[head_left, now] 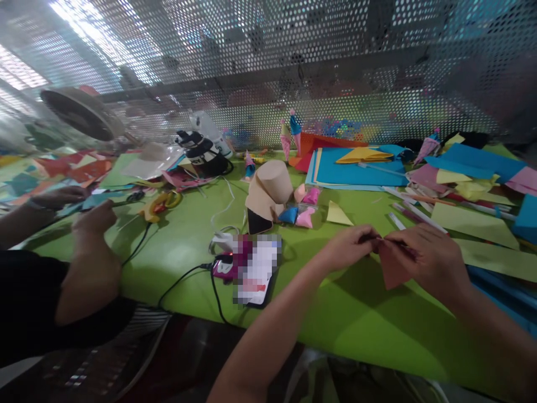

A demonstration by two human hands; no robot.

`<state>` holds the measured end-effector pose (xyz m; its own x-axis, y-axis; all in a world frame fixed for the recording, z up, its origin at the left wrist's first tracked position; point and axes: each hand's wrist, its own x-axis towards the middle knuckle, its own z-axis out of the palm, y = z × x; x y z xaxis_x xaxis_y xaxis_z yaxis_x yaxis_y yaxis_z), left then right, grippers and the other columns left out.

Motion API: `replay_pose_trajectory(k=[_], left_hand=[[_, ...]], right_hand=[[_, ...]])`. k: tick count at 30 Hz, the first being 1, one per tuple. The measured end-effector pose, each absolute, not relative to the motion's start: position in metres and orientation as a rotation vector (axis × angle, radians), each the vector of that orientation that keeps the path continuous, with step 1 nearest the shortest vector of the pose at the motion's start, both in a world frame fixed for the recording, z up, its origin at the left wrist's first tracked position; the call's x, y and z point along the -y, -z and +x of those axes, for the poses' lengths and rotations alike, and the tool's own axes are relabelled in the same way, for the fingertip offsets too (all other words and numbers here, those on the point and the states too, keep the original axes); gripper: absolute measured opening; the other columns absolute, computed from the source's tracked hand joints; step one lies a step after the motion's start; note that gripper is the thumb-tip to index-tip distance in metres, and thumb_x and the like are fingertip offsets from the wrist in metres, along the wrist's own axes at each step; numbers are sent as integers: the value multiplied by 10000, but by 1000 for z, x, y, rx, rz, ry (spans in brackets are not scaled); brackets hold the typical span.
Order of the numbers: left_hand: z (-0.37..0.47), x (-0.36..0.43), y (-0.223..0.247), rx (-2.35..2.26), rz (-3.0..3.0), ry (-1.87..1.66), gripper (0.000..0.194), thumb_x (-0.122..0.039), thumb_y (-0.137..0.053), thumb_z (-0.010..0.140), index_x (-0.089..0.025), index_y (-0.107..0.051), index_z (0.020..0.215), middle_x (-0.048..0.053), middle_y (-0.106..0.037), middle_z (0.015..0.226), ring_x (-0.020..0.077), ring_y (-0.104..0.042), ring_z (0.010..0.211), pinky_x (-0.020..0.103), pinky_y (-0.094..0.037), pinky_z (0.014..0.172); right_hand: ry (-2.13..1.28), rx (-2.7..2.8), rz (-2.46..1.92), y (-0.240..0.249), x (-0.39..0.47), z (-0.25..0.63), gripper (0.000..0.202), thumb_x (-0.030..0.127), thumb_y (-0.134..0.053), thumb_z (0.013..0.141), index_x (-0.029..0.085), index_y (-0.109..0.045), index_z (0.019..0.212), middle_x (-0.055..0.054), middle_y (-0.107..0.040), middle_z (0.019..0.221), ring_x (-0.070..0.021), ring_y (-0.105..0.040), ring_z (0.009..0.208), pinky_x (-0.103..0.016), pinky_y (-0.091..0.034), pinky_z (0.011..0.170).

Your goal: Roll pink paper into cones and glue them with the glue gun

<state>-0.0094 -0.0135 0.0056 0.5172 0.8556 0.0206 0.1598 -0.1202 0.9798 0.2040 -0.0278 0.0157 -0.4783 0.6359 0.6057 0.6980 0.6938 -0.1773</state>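
Observation:
Just above the green tabletop, a small reddish-pink piece of paper [393,270] hangs between my two hands. My left hand [351,246] pinches its upper left corner, with thumb and fingertips together. Along the upper edge, my right hand [432,260] grips the same paper with curled fingers; part of the sheet is hidden behind them. A pale yellow paper triangle [338,214] lies on the table beyond my left hand. Past my right hand are pale yellow paper strips [476,224] and a white pen-like stick [396,220].
A phone [259,274] lies left of my forearm beside a cabled magenta power strip [224,267]. Farther back are a cardboard roll [274,182], small colourful packets [305,217] and blue paper sheets [352,168]. At left, a co-worker's hands [95,215] work near a yellow glue gun [153,210].

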Motion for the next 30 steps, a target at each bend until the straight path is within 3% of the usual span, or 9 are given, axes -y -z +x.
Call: replay_pose_trajectory(k=[16, 30], left_hand=[[-8, 15, -9, -891, 1430, -721, 107, -192, -540, 936, -158, -616, 868, 17, -652, 845, 112, -589, 779, 219, -458, 744], [-1, 18, -9, -990, 1287, -762, 126, -154, -512, 920, -165, -554, 801, -12, -607, 728, 106, -597, 669, 224, -465, 660]], right_hand=[[156, 2238, -957, -14, 28, 205, 54, 234, -693, 919, 234, -737, 950, -55, -778, 900, -242, -686, 823, -375, -485, 724], [290, 2244, -925, -14, 31, 199, 81, 201, -699, 921, 220, -735, 991, -50, -780, 909, -234, -681, 825, -370, -478, 770]])
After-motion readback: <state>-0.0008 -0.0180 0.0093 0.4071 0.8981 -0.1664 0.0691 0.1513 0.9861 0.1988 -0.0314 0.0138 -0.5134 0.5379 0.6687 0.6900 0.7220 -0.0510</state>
